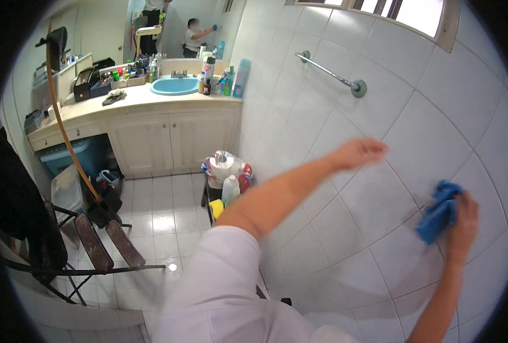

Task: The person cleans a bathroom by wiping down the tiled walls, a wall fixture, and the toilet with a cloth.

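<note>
My right hand (pixel 464 224) grips a blue cloth (pixel 435 217) and presses it against the white tiled wall (pixel 365 246) at the right. The cloth is bunched, and part of it hangs below my fingers. My left arm stretches across the middle of the view. At its end my left hand (pixel 361 153) is raised near the wall, below the chrome towel bar (pixel 331 71). Motion smears its fingers, so I cannot make out their pose or whether they touch the tiles.
A small stand with a spray of bottles, a white bottle (pixel 230 188) and a yellow sponge (pixel 216 208) is below my left arm. A vanity with a blue sink (pixel 175 86) stands at the back. A folding chair (pixel 94 243) and wooden pole (pixel 59 114) are at left.
</note>
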The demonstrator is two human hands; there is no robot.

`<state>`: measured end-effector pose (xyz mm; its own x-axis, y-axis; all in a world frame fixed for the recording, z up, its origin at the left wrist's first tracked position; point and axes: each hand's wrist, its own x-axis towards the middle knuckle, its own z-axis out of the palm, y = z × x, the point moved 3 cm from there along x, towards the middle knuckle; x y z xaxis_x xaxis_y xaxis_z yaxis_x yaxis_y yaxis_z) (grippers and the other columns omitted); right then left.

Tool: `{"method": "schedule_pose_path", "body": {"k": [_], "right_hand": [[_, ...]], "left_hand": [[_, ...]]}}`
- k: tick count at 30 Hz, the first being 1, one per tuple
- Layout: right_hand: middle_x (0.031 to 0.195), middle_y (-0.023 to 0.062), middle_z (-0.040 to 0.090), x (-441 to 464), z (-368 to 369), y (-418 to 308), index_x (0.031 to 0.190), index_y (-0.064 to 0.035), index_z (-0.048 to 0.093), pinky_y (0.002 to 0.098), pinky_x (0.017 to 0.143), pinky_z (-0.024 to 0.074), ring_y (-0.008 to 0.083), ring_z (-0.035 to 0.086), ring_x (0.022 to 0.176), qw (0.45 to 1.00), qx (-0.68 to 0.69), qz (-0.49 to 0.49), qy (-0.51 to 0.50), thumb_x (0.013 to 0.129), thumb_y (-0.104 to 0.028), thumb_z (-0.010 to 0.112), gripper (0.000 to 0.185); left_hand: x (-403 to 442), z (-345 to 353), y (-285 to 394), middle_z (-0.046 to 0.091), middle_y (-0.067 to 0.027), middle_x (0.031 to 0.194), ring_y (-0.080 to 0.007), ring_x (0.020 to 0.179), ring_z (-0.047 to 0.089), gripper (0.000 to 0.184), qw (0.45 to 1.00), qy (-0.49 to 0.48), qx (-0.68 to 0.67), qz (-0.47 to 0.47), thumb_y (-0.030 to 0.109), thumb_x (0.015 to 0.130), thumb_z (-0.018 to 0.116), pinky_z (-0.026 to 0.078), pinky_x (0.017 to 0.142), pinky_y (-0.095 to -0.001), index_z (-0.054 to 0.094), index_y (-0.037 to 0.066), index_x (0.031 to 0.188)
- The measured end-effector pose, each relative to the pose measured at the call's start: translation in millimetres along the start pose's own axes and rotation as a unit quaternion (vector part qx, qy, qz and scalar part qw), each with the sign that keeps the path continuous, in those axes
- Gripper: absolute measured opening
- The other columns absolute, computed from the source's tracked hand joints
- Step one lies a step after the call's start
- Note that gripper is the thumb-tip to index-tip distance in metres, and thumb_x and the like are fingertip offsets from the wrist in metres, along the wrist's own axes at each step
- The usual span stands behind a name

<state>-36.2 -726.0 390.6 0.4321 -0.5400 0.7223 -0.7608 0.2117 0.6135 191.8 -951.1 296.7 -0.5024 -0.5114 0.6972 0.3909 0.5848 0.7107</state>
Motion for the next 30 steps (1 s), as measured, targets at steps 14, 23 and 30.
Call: {"method": "schedule_pose_path", "body": {"k": [14, 23, 30], "right_hand": [[0.132, 0.0084, 0.039, 88.9, 11.4, 118.4, 0.130, -0.0118, 0.039, 0.0364, 0.103, 0.0260, 0.0213, 0.037, 0.123, 0.988, -0.068, 0.048, 0.129, 0.085, -0.008, 0.041, 0.045], [0.125, 0.0036, 0.047, 53.6, 75.1, -115.1, 0.100, -0.0095, 0.060, 0.0427, 0.095, 0.0303, 0.0227, 0.040, 0.116, 0.974, 0.103, -0.171, -0.111, 0.075, -0.006, 0.048, 0.028], [0.113, 0.0053, 0.054, 106.9, 0.1, -75.8, 0.082, -0.0109, 0.061, 0.0370, 0.087, 0.0354, 0.0239, 0.049, 0.104, 0.968, 0.230, -0.098, 0.027, 0.067, -0.007, 0.060, 0.016]], "left_hand": [[-103.6, -258.5, -16.8, 0.062, -0.0100, 0.089, -0.0169, 0.064, 0.060, 0.071, 0.804, 0.298, 0.274, -0.436, 0.022, 0.083, 0.049, 0.049, 0.056, -0.0363, 0.006, 0.004, 0.136], [-49.7, -183.9, -33.7, 0.056, -0.0092, 0.107, -0.0195, 0.087, 0.054, 0.062, 0.874, 0.071, 0.292, -0.382, 0.037, 0.082, 0.053, 0.043, 0.066, -0.0380, 0.026, 0.016, 0.134], [-20.5, 6.8, 47.6, 0.054, -0.0122, 0.109, -0.0215, 0.095, 0.052, 0.055, 0.984, 0.013, 0.176, 0.016, 0.032, 0.083, 0.056, 0.044, 0.080, -0.0337, 0.035, 0.016, 0.131]]}}
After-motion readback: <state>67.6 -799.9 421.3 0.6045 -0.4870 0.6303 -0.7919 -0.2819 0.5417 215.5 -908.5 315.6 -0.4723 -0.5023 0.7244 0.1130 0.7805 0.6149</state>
